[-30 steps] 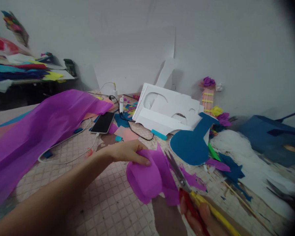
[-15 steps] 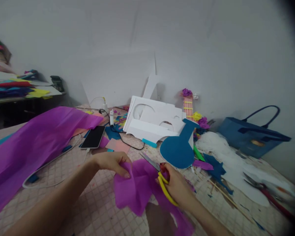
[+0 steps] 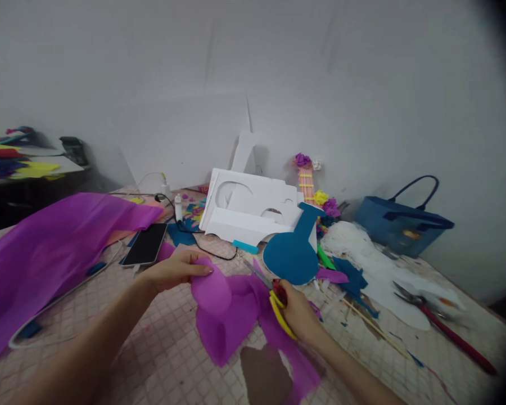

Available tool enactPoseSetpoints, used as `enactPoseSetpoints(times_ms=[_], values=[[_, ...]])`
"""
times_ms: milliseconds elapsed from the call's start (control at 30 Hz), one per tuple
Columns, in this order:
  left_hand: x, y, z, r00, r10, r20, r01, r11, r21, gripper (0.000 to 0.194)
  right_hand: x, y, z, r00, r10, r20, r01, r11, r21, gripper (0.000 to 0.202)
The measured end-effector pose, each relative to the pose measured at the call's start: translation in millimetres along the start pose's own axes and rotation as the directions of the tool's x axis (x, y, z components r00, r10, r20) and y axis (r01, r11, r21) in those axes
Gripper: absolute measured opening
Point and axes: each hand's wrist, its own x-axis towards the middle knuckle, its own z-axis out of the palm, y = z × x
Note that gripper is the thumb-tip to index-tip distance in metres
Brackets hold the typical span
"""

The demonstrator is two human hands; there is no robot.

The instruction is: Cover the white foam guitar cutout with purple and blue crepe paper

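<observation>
My left hand pinches the upper edge of a purple sheet of thin paper, part of which folds over below the fingers. In my right hand is a pair of scissors with yellow handles. Their blades point up and left, over the right part of the purple paper, and a purple strip trails down under my right hand. Beneath it a torn brown piece lies on the table. Beyond the scissors rests a blue flask-shaped cutout.
A phone with a cable lies left, beside a large purple sheet. White cut boards lean at the back. To the right are a blue bag, white fibre, a wooden stick and red-handled pliers.
My left hand has lifted slightly, and the paper's top now folds over as a rounded flap. The scissors stay near the paper's right part. The whole view has shifted right.
</observation>
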Motion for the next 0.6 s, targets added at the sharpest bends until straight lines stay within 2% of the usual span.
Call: enactPoseSetpoints(times_ms=[167, 367, 467, 533, 600], values=[[3.8, -2.7, 5.1, 0.996, -0.019, -0.084, 0.015, 0.999, -0.046, 0.032, 9.0, 11.9, -16.7, 0.995, 0.035, -0.09, -0.036, 0.999, -0.016, 0.011], [6.6, -5.8, 12.6, 0.99, -0.039, -0.132, 0.028, 0.996, -0.084, 0.034, -3.3, 11.7, -1.7, 0.994, 0.036, -0.104, -0.045, 0.995, -0.093, 0.027], [6.8, -4.8, 16.4, 0.986, -0.051, -0.159, 0.037, 0.995, -0.088, 0.031, -6.8, 8.2, -0.5, 0.994, 0.043, -0.101, -0.055, 0.992, -0.111, 0.024], [7.4, -4.3, 18.0, 0.981, -0.056, -0.185, 0.039, 0.994, -0.098, 0.03, -3.6, 8.8, -11.5, 0.991, 0.066, -0.115, -0.079, 0.991, -0.112, 0.02], [8.4, -4.5, 18.7, 0.979, -0.058, -0.194, 0.036, 0.992, -0.118, 0.03, 4.9, 15.5, -33.6, 0.981, 0.114, -0.159, -0.133, 0.984, -0.114, 0.02]])
